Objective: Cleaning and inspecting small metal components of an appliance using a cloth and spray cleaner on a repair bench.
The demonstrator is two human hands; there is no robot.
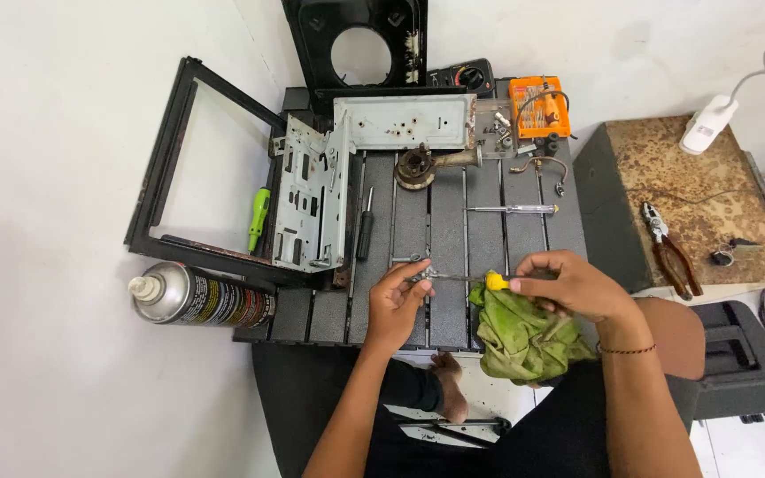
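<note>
We find the appliance stripped: steel bracket (312, 199) and burner (418, 165) lie beyond our hands. Left hand (397, 301) pinches a small metal fitting (422, 271) on the bench (449, 221). Right hand (573, 285) grips the yellow-handled screwdriver (480, 280), tip at the fitting, over a green rag (520, 336).

White walls (64, 115) close in the scene on the left and behind. A dark slatted work table (449, 221) stands in the middle. To its right sits a rust-stained box (701, 177) carrying a white desk lamp (737, 93). Pale floor tiles (745, 443) show at the lower right.
</note>
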